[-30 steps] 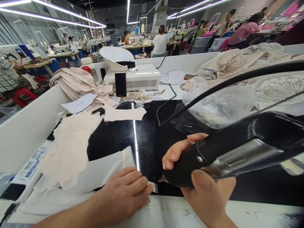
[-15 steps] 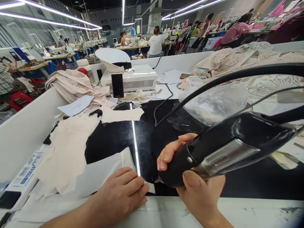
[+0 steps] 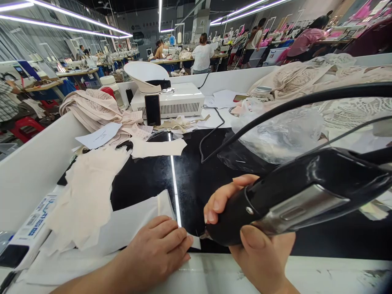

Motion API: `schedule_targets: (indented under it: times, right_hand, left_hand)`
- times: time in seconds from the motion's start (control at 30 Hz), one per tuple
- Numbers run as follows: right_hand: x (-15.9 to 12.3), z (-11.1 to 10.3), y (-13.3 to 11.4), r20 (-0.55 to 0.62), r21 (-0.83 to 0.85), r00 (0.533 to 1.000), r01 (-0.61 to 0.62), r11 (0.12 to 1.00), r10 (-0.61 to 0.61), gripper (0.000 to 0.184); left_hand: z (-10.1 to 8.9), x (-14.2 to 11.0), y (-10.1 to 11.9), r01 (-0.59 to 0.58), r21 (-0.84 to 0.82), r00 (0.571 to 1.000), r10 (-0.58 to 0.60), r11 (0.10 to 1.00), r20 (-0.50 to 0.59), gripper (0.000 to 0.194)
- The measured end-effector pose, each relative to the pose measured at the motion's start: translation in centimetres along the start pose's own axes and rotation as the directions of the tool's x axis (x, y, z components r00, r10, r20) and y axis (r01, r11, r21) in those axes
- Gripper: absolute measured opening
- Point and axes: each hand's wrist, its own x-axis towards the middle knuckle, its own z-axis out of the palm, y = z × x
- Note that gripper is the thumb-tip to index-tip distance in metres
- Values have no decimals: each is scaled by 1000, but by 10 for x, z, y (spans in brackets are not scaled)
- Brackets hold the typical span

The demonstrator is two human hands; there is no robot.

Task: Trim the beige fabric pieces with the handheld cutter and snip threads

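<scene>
My right hand (image 3: pixel 260 261) is wrapped around a black corded handheld power tool (image 3: pixel 294 196) with a grey metal switch plate on its side. The tool's small metal tip (image 3: pixel 204 234) points left, close to the end of a strip of pale fabric (image 3: pixel 134 222). My left hand (image 3: pixel 159 247) presses that fabric onto the black work surface (image 3: pixel 196 188), fingers together and curled down at its edge. My palm hides part of the fabric, and whether the tip touches it I cannot tell. A heap of cream fabric pieces (image 3: pixel 88 192) lies left of my left hand.
A thick black cable (image 3: pixel 275 104) arches across the right side. Clear plastic bags (image 3: pixel 278 130) and lace fabric (image 3: pixel 306 77) lie at the back right. Behind stand a white machine box (image 3: pixel 180 100) and a phone (image 3: pixel 152 110). A white box (image 3: pixel 35 222) sits at the left.
My right hand and the power tool have shifted slightly to the right, the tool's rear end a bit lower. My left hand and the fabric stay in place.
</scene>
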Motion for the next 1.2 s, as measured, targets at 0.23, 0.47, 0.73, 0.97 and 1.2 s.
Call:
schedule_targets:
  times: [0.23, 0.47, 0.73, 0.97, 1.2]
  right_hand:
    - [-3, 3, 0, -22, 51, 1000, 6, 999, -4, 39]
    - [-3, 2, -2, -24, 50, 1000, -13, 999, 14, 32]
    - [-8, 1, -6, -6, 10, 1000, -13, 1000, 13, 38]
    - [-10, -1, -2, 23, -30, 999, -34, 999, 34, 32]
    - [-11, -12, -4, 27, -18, 999, -35, 999, 36, 36]
  left_hand:
    - [1, 3, 1, -8, 5, 1000, 8, 1000, -5, 29]
    - [2, 2, 1, -6, -9, 1000, 5, 1000, -6, 31]
    - [3, 3, -3, 5, -8, 1000, -5, 1000, -9, 30]
    - [0, 1, -4, 2, -10, 1000, -2, 1000, 3, 30]
    - [-3, -4, -11, -4, 15, 999, 3, 1000, 36, 26]
